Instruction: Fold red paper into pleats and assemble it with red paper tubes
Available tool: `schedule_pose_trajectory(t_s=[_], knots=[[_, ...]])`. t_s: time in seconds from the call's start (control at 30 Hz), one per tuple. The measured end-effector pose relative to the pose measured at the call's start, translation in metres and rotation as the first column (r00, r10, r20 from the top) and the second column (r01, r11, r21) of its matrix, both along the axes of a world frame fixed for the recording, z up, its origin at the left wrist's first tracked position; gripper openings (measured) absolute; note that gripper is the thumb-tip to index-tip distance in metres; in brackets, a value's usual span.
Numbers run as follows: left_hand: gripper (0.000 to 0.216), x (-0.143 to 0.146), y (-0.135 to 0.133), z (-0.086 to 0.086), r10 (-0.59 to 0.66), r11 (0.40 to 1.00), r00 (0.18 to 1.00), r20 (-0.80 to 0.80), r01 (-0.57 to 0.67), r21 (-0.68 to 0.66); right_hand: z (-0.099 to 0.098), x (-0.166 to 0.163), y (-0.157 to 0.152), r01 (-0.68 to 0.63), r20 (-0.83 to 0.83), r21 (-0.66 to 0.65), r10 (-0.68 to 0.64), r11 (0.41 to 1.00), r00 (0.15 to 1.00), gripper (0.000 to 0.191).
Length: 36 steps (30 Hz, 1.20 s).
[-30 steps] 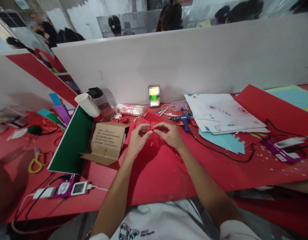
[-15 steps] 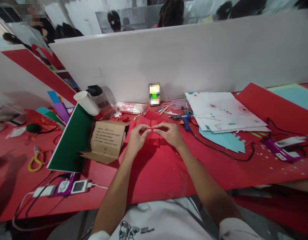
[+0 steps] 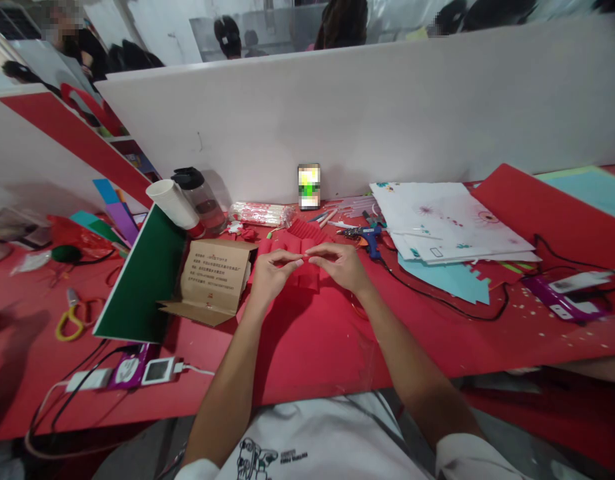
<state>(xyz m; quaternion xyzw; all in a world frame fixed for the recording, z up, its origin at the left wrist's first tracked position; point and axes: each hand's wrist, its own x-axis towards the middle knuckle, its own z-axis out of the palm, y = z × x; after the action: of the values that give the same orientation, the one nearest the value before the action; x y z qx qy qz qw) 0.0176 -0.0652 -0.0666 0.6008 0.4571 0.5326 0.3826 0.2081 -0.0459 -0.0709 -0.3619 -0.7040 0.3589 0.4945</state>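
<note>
My left hand [image 3: 273, 272] and my right hand [image 3: 343, 265] meet fingertip to fingertip above the red table. Each has thumb and finger pinched together. Whatever lies between the tips is tiny, perhaps a bit of red, and I cannot make it out. Below and behind the hands are red paper pieces [image 3: 307, 283], partly covered by the fingers. A pleated red piece [image 3: 308, 231] lies just beyond. To the right of my right hand rests a blue hot glue gun [image 3: 371, 241] with a black cord.
At left stand an open cardboard box [image 3: 214, 277], a green board [image 3: 140, 287], a white roll [image 3: 172, 205] and a bottle [image 3: 202, 200]. A phone [image 3: 309, 187] leans on the white partition [image 3: 412, 113]. White sheets [image 3: 447, 220] lie right; scissors [image 3: 72, 319] lie far left.
The fingertips of both hands have shifted slightly, and the red piece seen between them before is now barely visible. The camera view has moved a little; the table things stay put.
</note>
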Motion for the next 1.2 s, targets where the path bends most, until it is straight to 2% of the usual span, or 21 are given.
schedule_pose_trajectory(t_s=[0.13,0.33,0.43,0.6,0.73,0.93,1.2], knots=[[0.014,-0.002,0.001,-0.002,-0.013,1.000,0.999,-0.030,0.012,-0.021,0.002,-0.002,-0.001,-0.015,0.021,-0.025,0.016,1.000,1.000,0.018],[0.011,-0.001,0.002,-0.007,-0.060,0.996,0.988,-0.143,0.068,0.052,0.003,-0.005,-0.004,-0.031,0.024,-0.018,0.031,0.999,0.999,0.018],[0.011,-0.002,0.004,-0.007,-0.023,0.998,0.976,-0.218,0.035,0.054,0.001,-0.003,-0.001,0.011,0.074,-0.013,-0.010,1.000,0.997,0.017],[0.020,-0.004,0.005,-0.004,-0.025,1.000,0.995,-0.101,0.025,0.003,-0.002,0.002,0.005,0.046,0.048,-0.039,-0.044,0.998,0.998,0.018],[0.023,-0.003,0.005,-0.003,-0.025,0.998,0.999,-0.043,0.023,-0.055,-0.003,0.002,0.007,0.012,-0.024,-0.113,-0.014,0.994,1.000,0.025],[0.020,0.001,0.006,-0.005,-0.031,0.999,0.999,0.013,0.031,0.006,0.001,-0.001,0.005,-0.042,-0.028,-0.078,0.040,0.996,0.999,0.023],[0.022,0.003,0.007,-0.008,-0.056,0.998,0.998,-0.035,0.057,0.029,0.005,-0.004,-0.003,-0.131,0.030,-0.061,0.133,0.990,0.991,0.021]])
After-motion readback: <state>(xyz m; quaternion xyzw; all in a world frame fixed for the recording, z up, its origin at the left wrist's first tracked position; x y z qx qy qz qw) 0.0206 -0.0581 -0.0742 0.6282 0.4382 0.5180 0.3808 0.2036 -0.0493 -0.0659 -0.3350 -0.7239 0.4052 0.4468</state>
